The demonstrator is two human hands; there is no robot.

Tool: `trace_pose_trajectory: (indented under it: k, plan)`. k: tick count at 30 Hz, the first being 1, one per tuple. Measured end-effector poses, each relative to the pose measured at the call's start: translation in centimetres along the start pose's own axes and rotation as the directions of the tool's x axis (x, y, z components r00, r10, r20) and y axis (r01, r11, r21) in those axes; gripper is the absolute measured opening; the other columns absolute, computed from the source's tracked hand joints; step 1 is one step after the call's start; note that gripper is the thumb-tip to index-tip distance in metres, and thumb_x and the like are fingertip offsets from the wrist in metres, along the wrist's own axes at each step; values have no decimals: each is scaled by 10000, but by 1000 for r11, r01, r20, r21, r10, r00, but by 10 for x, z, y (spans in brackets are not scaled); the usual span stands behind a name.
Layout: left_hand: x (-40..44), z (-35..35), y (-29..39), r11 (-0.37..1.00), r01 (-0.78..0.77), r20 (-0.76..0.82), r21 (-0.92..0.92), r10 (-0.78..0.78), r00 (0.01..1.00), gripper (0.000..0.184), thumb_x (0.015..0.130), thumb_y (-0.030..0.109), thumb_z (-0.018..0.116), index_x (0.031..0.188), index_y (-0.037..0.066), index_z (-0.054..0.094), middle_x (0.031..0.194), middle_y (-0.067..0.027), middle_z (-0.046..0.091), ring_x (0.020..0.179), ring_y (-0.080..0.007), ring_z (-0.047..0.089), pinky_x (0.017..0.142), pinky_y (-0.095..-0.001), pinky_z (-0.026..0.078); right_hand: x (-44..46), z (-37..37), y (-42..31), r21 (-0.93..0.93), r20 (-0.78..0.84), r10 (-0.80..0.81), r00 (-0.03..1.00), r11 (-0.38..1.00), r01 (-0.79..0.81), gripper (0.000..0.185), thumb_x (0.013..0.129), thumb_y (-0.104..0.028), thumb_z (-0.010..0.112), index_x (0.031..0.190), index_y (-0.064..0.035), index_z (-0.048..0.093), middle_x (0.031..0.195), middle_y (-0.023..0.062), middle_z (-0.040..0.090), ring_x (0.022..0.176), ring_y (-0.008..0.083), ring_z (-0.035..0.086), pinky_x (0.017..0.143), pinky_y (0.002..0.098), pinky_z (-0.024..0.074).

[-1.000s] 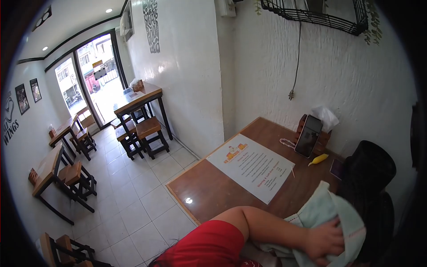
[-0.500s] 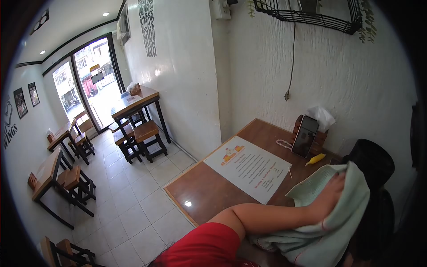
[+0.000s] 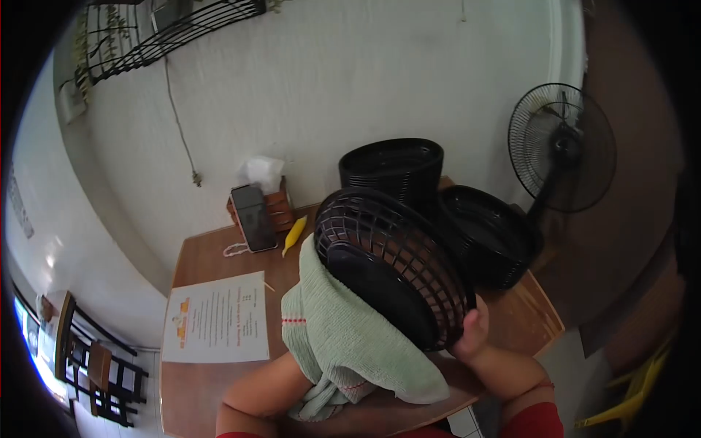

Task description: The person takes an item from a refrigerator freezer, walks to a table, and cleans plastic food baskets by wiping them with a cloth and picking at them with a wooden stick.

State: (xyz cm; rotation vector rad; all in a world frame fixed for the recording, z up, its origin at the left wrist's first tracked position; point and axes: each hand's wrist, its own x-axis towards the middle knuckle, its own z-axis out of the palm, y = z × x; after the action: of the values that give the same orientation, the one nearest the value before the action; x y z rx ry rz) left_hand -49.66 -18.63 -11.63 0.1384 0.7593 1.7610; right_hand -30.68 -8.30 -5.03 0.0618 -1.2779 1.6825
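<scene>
In front of me, a black oval plastic basket (image 3: pixel 431 270) with lattice sides is tilted up, its open side facing me. My right hand (image 3: pixel 475 330) grips its rim at the lower right, fingers closed. A pale green cloth towel (image 3: pixel 350 336) with red stitching drapes over the basket's left side and hangs down below it. My left forearm (image 3: pixel 266 390) reaches in under this towel, which hides my left hand and its fingers.
Stacks of black baskets (image 3: pixel 391 164) (image 3: pixel 489 230) stand behind on the wooden table (image 3: pixel 212 398). A phone (image 3: pixel 253 219) leans on a tissue holder (image 3: pixel 280 204), near a yellow object (image 3: pixel 294 235). A printed menu (image 3: pixel 215 317) lies left. Behind right is a fan (image 3: pixel 562 146).
My view has swung right, from the room to the table and the stacks. The black basket is now held up in my right hand, with the towel against it.
</scene>
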Motion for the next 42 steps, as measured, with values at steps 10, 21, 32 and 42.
trace_pose_trajectory:
  k: [10, 21, 32, 42]
  plan:
    - [-14, -6, -2, 993, 74, 5, -91, -74, 997, 574, 828, 300, 522, 1305, 157, 238, 1226, -121, 428, 1101, -249, 453, 806, -357, 470, 6, -15, 8, -57, 19, -5, 1000, 998, 6, 421, 856, -348, 470, 1054, 23, 487, 957, 91, 581, 802, 142, 541, 736, 241, 431]
    - [-3, -42, -23, 954, 280, 65, -106, -274, 960, 596, 815, 317, 534, 1313, 197, 228, 1268, -92, 393, 1157, -223, 400, 917, -299, 387, 16, -8, 18, -15, 35, 6, 999, 1000, -5, 549, 865, -452, 301, 1130, 3, 454, 1105, 126, 531, 988, 212, 515, 872, 321, 393]
    - [-18, -15, -22, 995, 92, 63, 46, -95, 993, 628, 807, 328, 543, 1323, 210, 204, 1296, -75, 361, 1175, -228, 378, 926, -299, 377, 10, -42, 44, -7, 13, 68, 998, 998, -68, 521, 868, -428, 327, 1081, 22, 480, 1002, 118, 572, 835, 155, 554, 747, 238, 429]
    - [-43, 49, 1, 681, -103, -55, 725, 206, 977, 537, 811, 292, 544, 1271, 125, 324, 1207, -96, 459, 1093, -173, 454, 897, -234, 383, 21, -16, 10, -256, -106, 10, 994, 966, -37, 488, 887, -356, 314, 1133, 45, 443, 1100, 152, 534, 905, 187, 553, 778, 252, 429]
